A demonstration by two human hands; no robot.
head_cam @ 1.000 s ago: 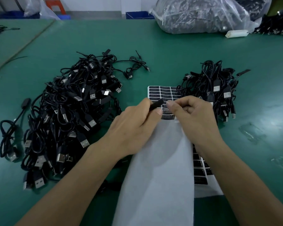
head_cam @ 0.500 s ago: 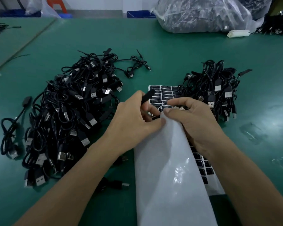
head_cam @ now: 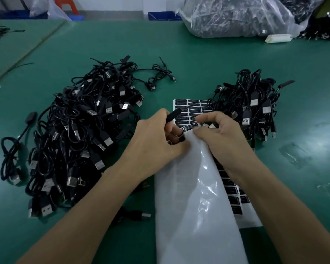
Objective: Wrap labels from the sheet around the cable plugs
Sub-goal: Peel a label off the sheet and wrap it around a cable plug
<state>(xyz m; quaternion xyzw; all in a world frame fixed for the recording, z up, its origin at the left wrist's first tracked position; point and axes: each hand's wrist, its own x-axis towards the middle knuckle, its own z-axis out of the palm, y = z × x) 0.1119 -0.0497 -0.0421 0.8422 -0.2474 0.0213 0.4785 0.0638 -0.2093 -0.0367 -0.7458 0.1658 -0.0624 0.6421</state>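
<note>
The left hand [head_cam: 152,141] grips a slim black plug [head_cam: 172,115], tip pointing up-right. The right hand [head_cam: 223,138] pinches a curled black label [head_cam: 189,127] with white print, just above the white sheet [head_cam: 191,107] of black labels on the tabletop [head_cam: 179,54].

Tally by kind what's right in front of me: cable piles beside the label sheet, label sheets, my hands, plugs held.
Cable piles: 2
Label sheets: 1
Hands, left and right: 2
Plugs held: 1
Total: 6
</note>
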